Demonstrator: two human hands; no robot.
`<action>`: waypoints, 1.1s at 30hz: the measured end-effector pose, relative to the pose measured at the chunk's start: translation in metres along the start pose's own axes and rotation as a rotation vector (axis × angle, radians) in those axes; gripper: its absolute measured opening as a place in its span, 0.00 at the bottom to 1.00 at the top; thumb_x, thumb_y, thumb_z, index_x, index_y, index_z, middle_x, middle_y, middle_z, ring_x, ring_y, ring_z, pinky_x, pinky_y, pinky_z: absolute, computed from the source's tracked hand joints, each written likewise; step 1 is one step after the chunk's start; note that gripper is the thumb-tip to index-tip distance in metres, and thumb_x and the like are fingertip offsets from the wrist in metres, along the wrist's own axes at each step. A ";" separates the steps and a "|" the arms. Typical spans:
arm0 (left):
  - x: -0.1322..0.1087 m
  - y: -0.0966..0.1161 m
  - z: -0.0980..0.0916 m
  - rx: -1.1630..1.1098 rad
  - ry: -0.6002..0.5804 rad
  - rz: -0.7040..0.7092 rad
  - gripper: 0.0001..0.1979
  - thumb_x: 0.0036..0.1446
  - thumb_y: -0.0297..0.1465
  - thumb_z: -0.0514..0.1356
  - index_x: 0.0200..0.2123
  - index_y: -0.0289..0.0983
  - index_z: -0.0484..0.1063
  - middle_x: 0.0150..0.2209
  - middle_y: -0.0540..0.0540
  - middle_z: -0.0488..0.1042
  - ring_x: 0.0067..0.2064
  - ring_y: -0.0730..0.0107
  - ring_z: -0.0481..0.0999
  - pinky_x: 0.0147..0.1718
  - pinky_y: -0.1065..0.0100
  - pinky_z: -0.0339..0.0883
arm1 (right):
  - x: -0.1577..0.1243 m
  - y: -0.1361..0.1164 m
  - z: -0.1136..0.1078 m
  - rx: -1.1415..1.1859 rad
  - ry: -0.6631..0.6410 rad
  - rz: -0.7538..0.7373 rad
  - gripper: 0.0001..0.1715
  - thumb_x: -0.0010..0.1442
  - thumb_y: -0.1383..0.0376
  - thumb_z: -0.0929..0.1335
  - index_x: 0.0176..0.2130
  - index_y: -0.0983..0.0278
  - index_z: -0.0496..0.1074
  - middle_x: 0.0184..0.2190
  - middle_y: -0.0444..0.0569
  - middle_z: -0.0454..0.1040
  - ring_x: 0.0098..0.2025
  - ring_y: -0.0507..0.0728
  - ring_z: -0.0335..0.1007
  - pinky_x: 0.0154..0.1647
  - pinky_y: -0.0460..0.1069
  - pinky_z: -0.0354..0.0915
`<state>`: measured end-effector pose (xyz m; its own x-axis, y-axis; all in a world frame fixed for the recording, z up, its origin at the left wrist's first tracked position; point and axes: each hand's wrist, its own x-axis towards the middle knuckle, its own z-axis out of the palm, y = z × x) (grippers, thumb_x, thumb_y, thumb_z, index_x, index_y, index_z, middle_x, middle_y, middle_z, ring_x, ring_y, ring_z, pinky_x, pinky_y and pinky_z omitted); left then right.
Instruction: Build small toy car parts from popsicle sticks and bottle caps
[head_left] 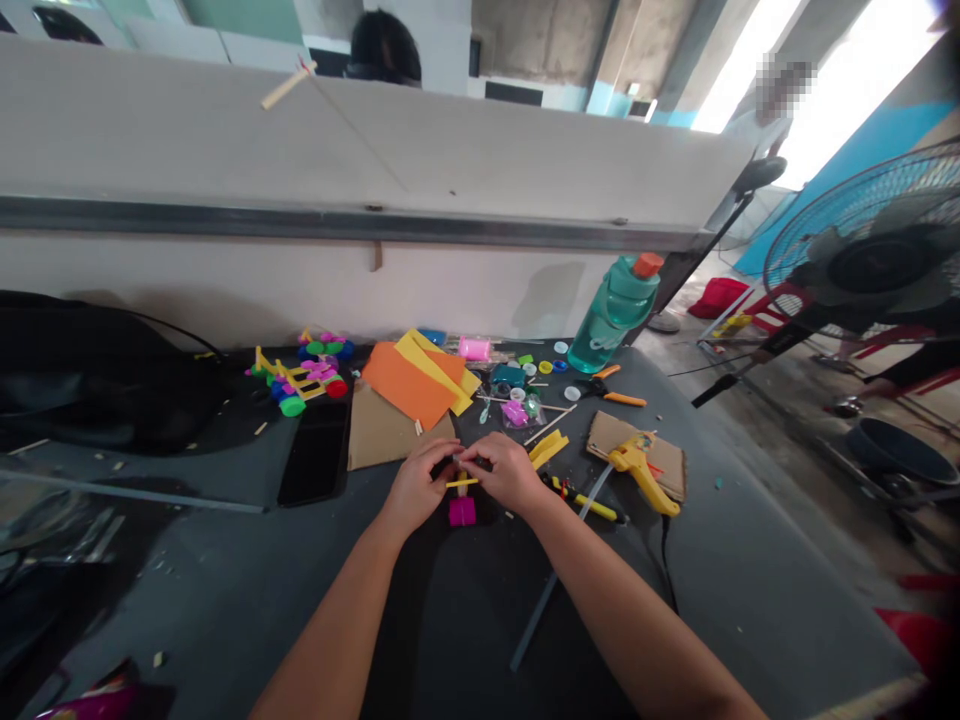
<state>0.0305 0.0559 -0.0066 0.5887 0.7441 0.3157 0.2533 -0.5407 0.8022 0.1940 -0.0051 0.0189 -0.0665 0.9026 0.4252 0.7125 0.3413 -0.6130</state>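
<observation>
My left hand [418,484] and my right hand [507,473] meet above the dark table, fingers closed in a pinch. Between them is a small craft-stick model with a yellow stick [463,483] crossing it and a magenta block [462,512] at its near end. The fingertips hide the model's upper part. Just beyond the left hand lies a cardboard piece [382,435] under orange and yellow sheets [409,385]. Right of my right hand are yellow strips [549,448], a yellow-handled cutter [596,504] and a yellow glue gun [645,472] resting on cardboard [607,435].
A black phone [313,455] and colourful stick models [300,378] lie left. Behind are bottle caps [546,367], a bagged pink part [515,412], orange-handled pliers [619,398] and a teal bottle [609,315]. A glue stick [534,622] juts toward me; a fan [874,260] stands right.
</observation>
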 end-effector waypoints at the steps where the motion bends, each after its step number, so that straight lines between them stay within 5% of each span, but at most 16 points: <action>1: 0.000 0.000 0.000 0.004 0.000 -0.003 0.11 0.56 0.29 0.56 0.43 0.39 0.72 0.45 0.43 0.73 0.48 0.63 0.71 0.49 0.59 0.64 | 0.000 0.000 0.000 -0.006 -0.003 -0.001 0.04 0.57 0.66 0.68 0.32 0.60 0.74 0.29 0.46 0.75 0.34 0.53 0.68 0.37 0.47 0.61; 33: 0.001 0.003 -0.002 0.058 -0.001 -0.030 0.10 0.56 0.31 0.56 0.41 0.40 0.73 0.41 0.45 0.75 0.44 0.64 0.73 0.45 0.62 0.65 | 0.001 -0.002 0.002 -0.058 -0.015 -0.015 0.05 0.57 0.67 0.67 0.30 0.61 0.72 0.28 0.46 0.74 0.33 0.53 0.66 0.36 0.47 0.60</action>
<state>0.0306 0.0553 -0.0027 0.5812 0.7599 0.2910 0.3149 -0.5398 0.7807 0.1910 -0.0047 0.0191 -0.0875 0.9014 0.4241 0.7506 0.3396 -0.5669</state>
